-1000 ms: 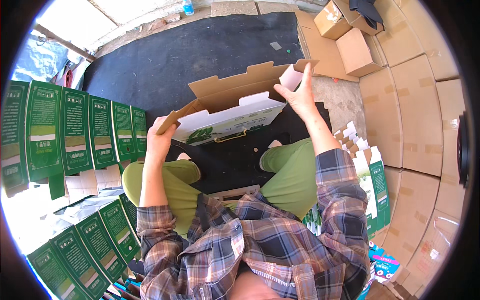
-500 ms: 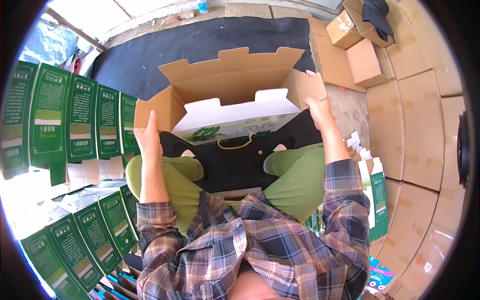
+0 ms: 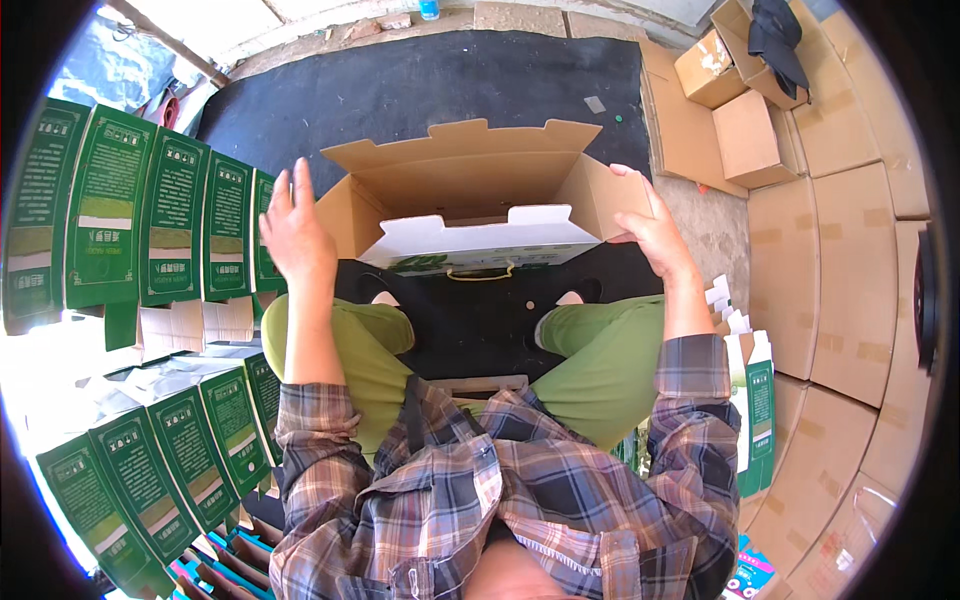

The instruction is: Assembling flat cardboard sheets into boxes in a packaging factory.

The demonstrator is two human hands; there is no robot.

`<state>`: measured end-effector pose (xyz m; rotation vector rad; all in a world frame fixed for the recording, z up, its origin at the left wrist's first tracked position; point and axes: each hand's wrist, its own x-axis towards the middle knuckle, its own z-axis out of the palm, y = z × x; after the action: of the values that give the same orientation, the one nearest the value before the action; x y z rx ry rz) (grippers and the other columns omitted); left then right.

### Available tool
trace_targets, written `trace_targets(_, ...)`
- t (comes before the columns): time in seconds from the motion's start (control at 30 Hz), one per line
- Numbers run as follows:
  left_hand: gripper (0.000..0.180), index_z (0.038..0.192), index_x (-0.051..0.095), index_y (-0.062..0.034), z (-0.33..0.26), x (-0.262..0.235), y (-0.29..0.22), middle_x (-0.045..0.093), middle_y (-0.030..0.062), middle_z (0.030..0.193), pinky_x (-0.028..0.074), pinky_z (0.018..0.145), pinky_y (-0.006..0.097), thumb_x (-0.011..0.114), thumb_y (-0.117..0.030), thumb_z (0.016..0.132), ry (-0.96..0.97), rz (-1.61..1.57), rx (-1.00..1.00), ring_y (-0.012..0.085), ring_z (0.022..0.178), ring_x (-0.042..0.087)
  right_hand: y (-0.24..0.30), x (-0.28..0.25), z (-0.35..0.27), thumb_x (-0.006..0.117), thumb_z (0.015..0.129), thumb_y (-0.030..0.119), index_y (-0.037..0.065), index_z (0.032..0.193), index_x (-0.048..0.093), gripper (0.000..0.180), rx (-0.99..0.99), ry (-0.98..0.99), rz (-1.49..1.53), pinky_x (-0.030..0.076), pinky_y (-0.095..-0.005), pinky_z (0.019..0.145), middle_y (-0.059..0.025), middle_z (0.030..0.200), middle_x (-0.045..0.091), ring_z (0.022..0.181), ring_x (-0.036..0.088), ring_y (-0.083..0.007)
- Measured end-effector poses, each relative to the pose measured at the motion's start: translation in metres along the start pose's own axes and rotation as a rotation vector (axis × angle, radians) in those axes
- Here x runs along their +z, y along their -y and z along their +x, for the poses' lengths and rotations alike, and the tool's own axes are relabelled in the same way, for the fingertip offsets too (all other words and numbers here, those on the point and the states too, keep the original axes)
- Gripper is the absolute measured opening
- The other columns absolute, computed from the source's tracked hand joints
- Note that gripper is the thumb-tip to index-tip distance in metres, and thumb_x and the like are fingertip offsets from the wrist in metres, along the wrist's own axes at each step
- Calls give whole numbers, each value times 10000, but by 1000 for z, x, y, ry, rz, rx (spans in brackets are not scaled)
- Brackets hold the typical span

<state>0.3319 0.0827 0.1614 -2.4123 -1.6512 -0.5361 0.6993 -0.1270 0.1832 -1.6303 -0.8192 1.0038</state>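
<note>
A cardboard carton (image 3: pixel 480 185) stands upright before my feet, its top open and brown inside. Its white front panel (image 3: pixel 480 238) faces me, printed with green leaves and fitted with a yellow cord handle (image 3: pixel 481 273). On the right, my right hand (image 3: pixel 655 228) grips the end flap, thumb on the near side and fingers along its outer edge. My left hand (image 3: pixel 300 235) is raised at the left end flap, fingers stretched upward; whether the palm touches the flap cannot be made out.
Rows of green printed cartons (image 3: pixel 178 230) line my left, with more green cartons (image 3: pixel 185 455) below them. Brown boxes (image 3: pixel 850 270) are stacked on the right. A black mat (image 3: pixel 420 90) covers the floor. A dark cap (image 3: pixel 778 45) rests on boxes at the far right.
My left hand has loosened from the left flap and spread its fingers upward. The carton has tipped more upright, so less of its front panel shows. My right hand stays on its flap.
</note>
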Motion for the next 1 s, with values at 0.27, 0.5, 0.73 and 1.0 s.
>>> trace_targets(0.27,697,1355,482,-184,12,3,-42,479,93,1326,255,1089,543,754,-126,716,50,-320,277,293,1293,402,11,-17,-12,473,778,-2,150,1395,414,638,129,133,31,551,-351,829,-71,1330,473,1119,536,-197)
trace_targets(0.5,504,1115,661,-86,-9,1,-28,604,100,1038,426,951,416,801,-281,672,531,-668,265,274,1028,562,9,-19,-9,479,775,-1,141,1387,421,630,146,108,-3,544,-339,820,-78,1333,467,1114,532,-188)
trace_targets(0.73,729,1271,559,-81,-15,1,-15,556,143,1225,416,992,408,807,-386,657,720,-763,284,317,1170,499,13,-2,-13,660,828,216,139,1460,308,727,13,184,-71,437,-353,955,-110,1378,461,1217,483,-227)
trace_targets(1.0,638,1239,582,-73,-19,-6,-17,573,143,1223,445,956,403,795,-334,697,661,-729,319,311,1145,533,-24,26,8,578,906,376,49,1330,502,541,-61,270,-663,297,-372,1095,-118,1488,349,1355,356,-266)
